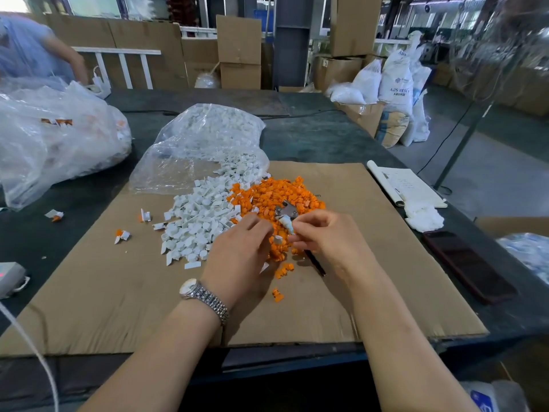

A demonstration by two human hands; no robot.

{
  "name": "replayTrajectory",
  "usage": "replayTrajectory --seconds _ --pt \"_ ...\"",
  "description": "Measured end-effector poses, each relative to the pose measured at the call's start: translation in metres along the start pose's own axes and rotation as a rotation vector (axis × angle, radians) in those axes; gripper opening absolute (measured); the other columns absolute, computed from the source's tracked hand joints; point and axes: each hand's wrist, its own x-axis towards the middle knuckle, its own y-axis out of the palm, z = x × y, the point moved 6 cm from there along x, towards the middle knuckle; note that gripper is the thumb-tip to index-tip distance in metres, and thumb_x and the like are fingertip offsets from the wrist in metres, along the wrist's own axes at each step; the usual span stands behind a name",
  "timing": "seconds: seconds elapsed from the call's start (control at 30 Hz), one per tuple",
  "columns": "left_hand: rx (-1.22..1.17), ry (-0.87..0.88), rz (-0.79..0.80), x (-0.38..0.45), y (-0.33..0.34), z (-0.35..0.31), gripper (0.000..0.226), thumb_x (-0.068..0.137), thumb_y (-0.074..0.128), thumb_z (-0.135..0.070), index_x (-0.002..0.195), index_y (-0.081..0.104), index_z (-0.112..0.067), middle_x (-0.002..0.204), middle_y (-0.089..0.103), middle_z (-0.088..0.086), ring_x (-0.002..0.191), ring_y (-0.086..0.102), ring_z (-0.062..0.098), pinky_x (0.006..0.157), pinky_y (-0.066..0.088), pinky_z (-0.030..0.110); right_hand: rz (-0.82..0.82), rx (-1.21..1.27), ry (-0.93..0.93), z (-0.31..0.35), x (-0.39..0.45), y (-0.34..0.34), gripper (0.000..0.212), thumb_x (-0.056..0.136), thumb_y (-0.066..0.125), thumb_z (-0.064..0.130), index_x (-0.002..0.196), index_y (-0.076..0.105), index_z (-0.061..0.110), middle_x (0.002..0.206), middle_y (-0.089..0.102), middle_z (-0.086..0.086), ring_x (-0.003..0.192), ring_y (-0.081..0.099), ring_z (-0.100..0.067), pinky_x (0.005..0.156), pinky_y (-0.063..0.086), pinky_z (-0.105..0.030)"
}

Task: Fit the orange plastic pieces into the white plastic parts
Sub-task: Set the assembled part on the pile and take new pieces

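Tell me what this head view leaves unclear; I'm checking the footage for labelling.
- Small white plastic part between the hands: whether an orange piece sits in it is hidden by the left hand.
- Metal tool with taped tip: its grip is covered by the right hand.
- Clear plastic bag of white parts: single parts are too small.
- White resin sacks: print is blurred.
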Motion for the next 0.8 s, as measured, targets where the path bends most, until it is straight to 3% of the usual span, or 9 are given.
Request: replayTrajectory --seconds 0.1,0.17,0.27,0.4,0.5,0.6,0.7,0.8 --pt "-0.043 0.052 -0.093 -0.002 -0.011 0.001 0.015 0.093 0.053 -0.018 0.097 0.065 -0.01 0.1 0.062 0.005 0.065 0.058 0.023 0.048 0.048 0.036 0.047 0.104 0.049 0.002 0.001 0.01 0.005 0.091 0.071 0.002 0.095 0.069 0.001 0.082 0.073 -0.014 0.076 0.076 -0.022 0.066 0.061 -0.026" --pt "-0.04 0.077 -0.113 -0.003 -0.013 0.0 0.011 0.093 0.055 -0.011 0.095 0.065 -0.009 0.1 0.062 0.006 0.065 0.058 0.023 0.047 0.05 0.039 0.066 -0.009 0.031 0.003 0.001 0.017 0.005 0.089 0.074 0.008 0.093 0.072 0.006 0.082 0.074 -0.009 0.077 0.075 -0.018 0.07 0.062 -0.03" --pt "-0.042 0.118 -0.133 -0.004 -0.016 -0.003 0.019 0.094 0.048 -0.018 0.091 0.064 -0.01 0.097 0.061 0.004 0.064 0.056 0.02 0.045 0.048 0.035 0.107 -0.12 0.047 0.002 -0.001 0.026 0.002 0.089 0.075 0.016 0.088 0.074 0.014 0.085 0.074 -0.006 0.08 0.072 -0.018 0.079 0.06 -0.038" --pt "-0.037 0.099 -0.161 -0.007 -0.019 0.0 0.006 0.091 0.062 -0.004 0.087 0.062 -0.008 0.094 0.061 0.005 0.061 0.054 0.024 0.044 0.047 0.041 0.169 -0.042 0.108 -0.002 -0.006 0.038 0.004 0.092 0.071 0.01 0.088 0.07 0.009 0.078 0.071 -0.005 0.07 0.071 -0.015 0.07 0.062 -0.03" --pt "-0.037 0.034 -0.207 -0.009 -0.02 0.002 0.013 0.094 0.055 -0.014 0.083 0.059 -0.008 0.091 0.059 0.005 0.056 0.052 0.024 0.041 0.045 0.041 0.141 -0.044 0.071 -0.005 -0.011 0.048 0.005 0.093 0.069 0.007 0.089 0.07 0.005 0.074 0.07 -0.005 0.064 0.069 -0.016 0.066 0.061 -0.03" --pt "-0.17 -0.153 -0.275 -0.013 -0.02 0.009 0.006 0.094 0.063 -0.01 0.088 0.06 -0.01 0.09 0.058 0.002 0.061 0.054 0.021 0.047 0.047 0.037 0.088 0.033 0.035 -0.007 -0.014 0.058 0.008 0.091 0.07 0.009 0.084 0.071 0.01 0.071 0.068 -0.005 0.059 0.064 -0.014 0.058 0.054 -0.027" --pt "-0.428 -0.485 -0.253 -0.019 -0.012 0.022 0.007 0.101 0.058 -0.016 0.103 0.063 -0.02 0.087 0.065 -0.008 0.072 0.062 0.007 0.06 0.047 0.019 0.015 0.05 -0.034 -0.004 -0.014 0.061 0.005 0.089 0.073 0.017 0.084 0.072 0.016 0.072 0.071 0.001 0.064 0.066 -0.009 0.059 0.051 -0.022" --pt "-0.903 -0.744 -0.198 -0.027 0.001 0.029 0.016 0.104 0.057 -0.014 0.101 0.072 -0.017 0.072 0.073 0.001 0.063 0.067 0.004 0.056 0.051 0.018 -0.045 -0.012 -0.112 0.002 -0.016 0.058 0.005 0.09 0.072 0.019 0.084 0.072 0.019 0.08 0.073 0.001 0.075 0.07 -0.013 0.07 0.058 -0.031"
